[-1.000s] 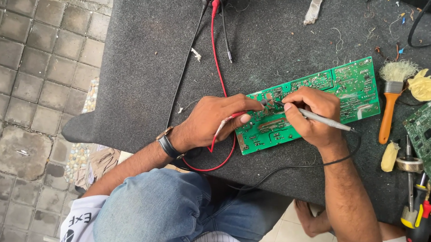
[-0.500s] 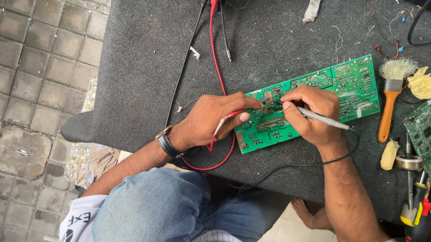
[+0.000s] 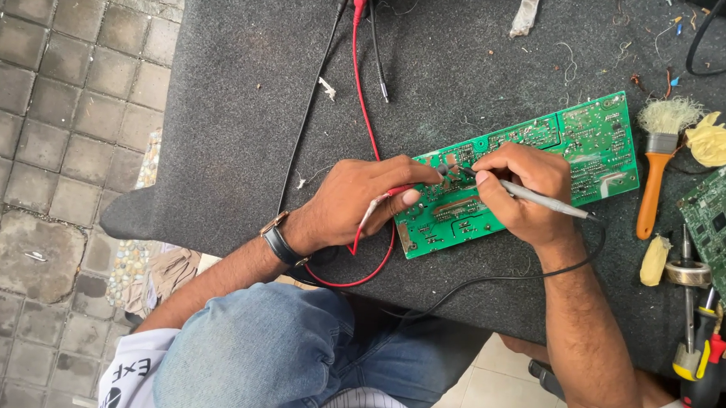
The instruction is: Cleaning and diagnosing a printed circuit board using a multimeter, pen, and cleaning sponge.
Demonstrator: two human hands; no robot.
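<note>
A long green rectangular printed circuit board [image 3: 536, 167] lies slanted right of centre in the frame, solder side up, on a dark grey felt-covered worktable [image 3: 237, 101]. Its face shows pale traces and rows of silvery solder points; its lower left end sits near the table's front edge.

The left hand [image 3: 355, 199], wearing a dark wristwatch, is curled around a red-handled test probe [image 3: 384, 198], fingers closed on it, the tip pressed to the board's left half. The right hand [image 3: 523, 190] pinches a slim grey-and-black test probe [image 3: 535, 197] like a pen, its tip meeting the board just beside the red one. A red lead [image 3: 366, 106] and a black lead [image 3: 310, 104] run from the hands to a meter at the top centre edge, mostly out of frame.

At the right of the frame, well apart from the board, lie an orange-handled brush with pale bristles [image 3: 657, 164], a crumpled yellow cloth [image 3: 715, 139] and a second green circuit board [image 3: 721, 224]. Screwdrivers with red and yellow handles [image 3: 699, 365] rest at lower right.
</note>
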